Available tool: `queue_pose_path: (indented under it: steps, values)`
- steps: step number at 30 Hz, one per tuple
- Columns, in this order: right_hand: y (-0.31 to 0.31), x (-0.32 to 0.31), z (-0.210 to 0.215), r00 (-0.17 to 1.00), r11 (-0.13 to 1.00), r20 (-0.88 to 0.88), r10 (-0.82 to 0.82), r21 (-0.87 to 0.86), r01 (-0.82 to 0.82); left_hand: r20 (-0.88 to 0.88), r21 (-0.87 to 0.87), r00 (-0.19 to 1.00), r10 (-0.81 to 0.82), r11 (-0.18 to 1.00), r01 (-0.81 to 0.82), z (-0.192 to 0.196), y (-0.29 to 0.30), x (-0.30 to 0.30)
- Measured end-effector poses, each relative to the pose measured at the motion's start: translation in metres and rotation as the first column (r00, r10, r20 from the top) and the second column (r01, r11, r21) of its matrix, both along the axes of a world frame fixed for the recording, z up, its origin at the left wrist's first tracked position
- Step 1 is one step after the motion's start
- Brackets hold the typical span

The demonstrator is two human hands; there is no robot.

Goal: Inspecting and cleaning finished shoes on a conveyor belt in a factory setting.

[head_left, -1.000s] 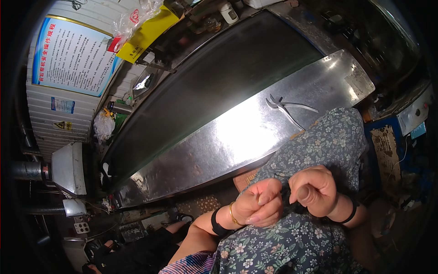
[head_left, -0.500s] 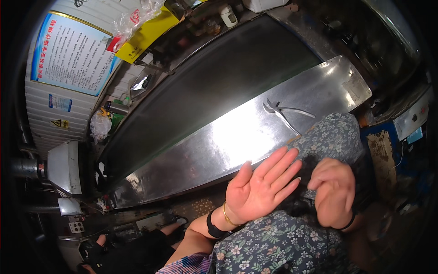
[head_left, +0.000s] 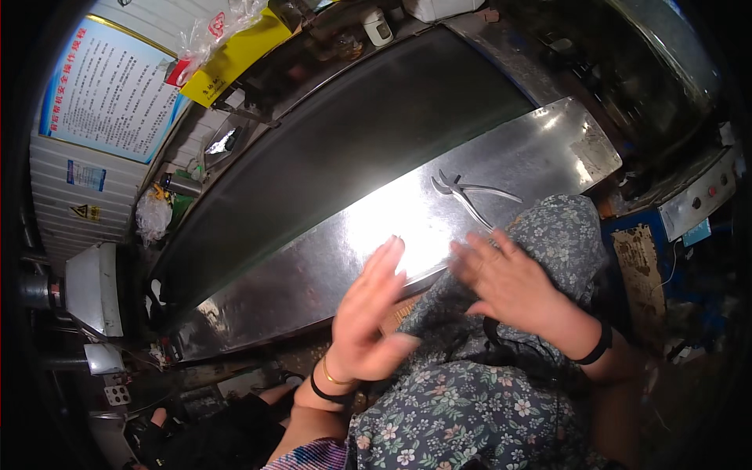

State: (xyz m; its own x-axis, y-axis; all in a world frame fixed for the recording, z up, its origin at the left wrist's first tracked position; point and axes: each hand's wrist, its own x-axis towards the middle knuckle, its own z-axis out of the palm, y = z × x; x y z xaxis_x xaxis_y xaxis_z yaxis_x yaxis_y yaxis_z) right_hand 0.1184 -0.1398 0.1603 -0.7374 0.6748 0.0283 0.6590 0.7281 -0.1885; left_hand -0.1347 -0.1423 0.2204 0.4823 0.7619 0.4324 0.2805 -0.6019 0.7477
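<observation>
**Head view: our left hand (head_left: 364,319) and right hand (head_left: 509,286) are both spread**

Both hands are up in front of us, near the flowered apron (head_left: 439,415), and we see nothing pinched in them. The fingers look blurry, so we cannot tell each small bend. Just past the right fingertips lie the metal pliers (head_left: 456,189), on the shiny steel shelf (head_left: 274,286). One handle points back toward that hand; we cannot tell how big the gap is.

To do this bit well, we think both hands should be loose and a little apart, so they do not bump. We would also keep our fingertips clear of the pliers' biting end and off the dark flat top (head_left: 337,157) past the shelf.

Now for the writing. Far past our left hand, up to its left, is a blue-edged wall sheet (head_left: 110,90) with big red writing and many small dark lines. Under it we see a small blue sign (head_left: 86,175) and a yellow warning sign (head_left: 84,212). Farther beyond the left fingertips, a yellow box (head_left: 239,59) has dark writing, and a clear bag (head_left: 219,30) has a red mark.
</observation>
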Motion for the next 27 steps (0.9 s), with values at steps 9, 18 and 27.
queue_pose_path:
  steps: [9,18,27]
  values:
    - [-0.020,-0.025,0.009,0.926,0.891,0.376,0.023,0.413,-0.190,-0.684,0.404,0.707,-0.179,0.714,0.571,-0.015,0.002,0.062]
    - [-0.020,-0.022,0.020,0.981,0.888,0.133,0.140,0.422,-0.184,-0.417,0.479,0.397,0.818,0.569,-0.669,-0.065,-0.028,0.203]
    - [-0.025,-0.024,0.012,0.538,0.056,0.533,-0.653,0.743,-0.667,-0.518,0.426,0.383,0.765,0.619,-0.660,-0.050,-0.014,0.175]
